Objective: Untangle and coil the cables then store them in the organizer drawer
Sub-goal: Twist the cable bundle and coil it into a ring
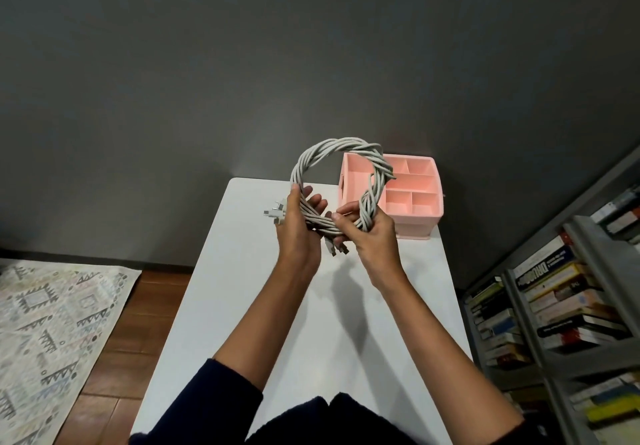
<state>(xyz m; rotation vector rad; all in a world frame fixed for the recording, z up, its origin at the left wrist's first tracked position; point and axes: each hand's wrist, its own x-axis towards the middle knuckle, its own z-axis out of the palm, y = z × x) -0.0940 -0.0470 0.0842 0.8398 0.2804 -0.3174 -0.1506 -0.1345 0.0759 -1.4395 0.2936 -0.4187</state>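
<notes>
Cables [325,146], several grey-white ones twisted into one bundle and bent into one loop, are held up above the far half of the one white table [242,288]; their exact number cannot be told. The bundle is clasped by both hands. It is pressed against the palm of the left hand [298,223], whose fingers are only slightly bent, and the fingers of the right hand [374,236] are curled round it. About three plugs [275,214] stick out to the left of the left hand, and a few more [334,249] hang below, between the hands.

One pink organizer [415,223] is seen at the far right corner of the table, close to the right and far edges. Six top compartments can be counted, some partly hidden by the loop. Bare tabletop is seen left of the organizer and under the forearms to the near edge.

One patterned rug [52,323] lies left on the wooden floor [156,295], and one grey bookshelf [571,306] of stacked books stands just right of the table
</notes>
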